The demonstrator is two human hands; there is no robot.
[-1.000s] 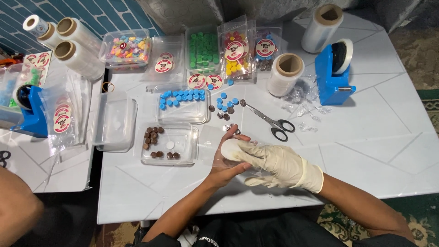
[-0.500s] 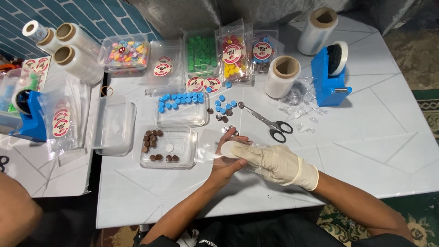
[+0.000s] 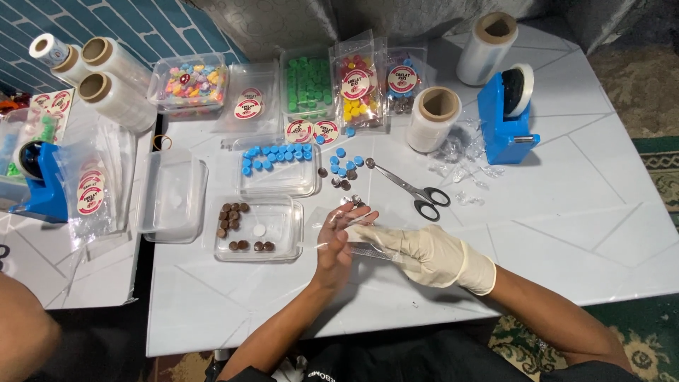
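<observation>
A clear plastic bag (image 3: pixel 368 244) is pinched between the bare left hand (image 3: pixel 338 244) and gloved right hand (image 3: pixel 424 253), just near the scissors (image 3: pixel 410 189).

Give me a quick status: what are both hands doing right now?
Bare left hand and gloved right hand together hold a small clear plastic bag. Clear tray of brown round candies just left. Black-handled scissors lie just beyond, apart from the hands.
</observation>
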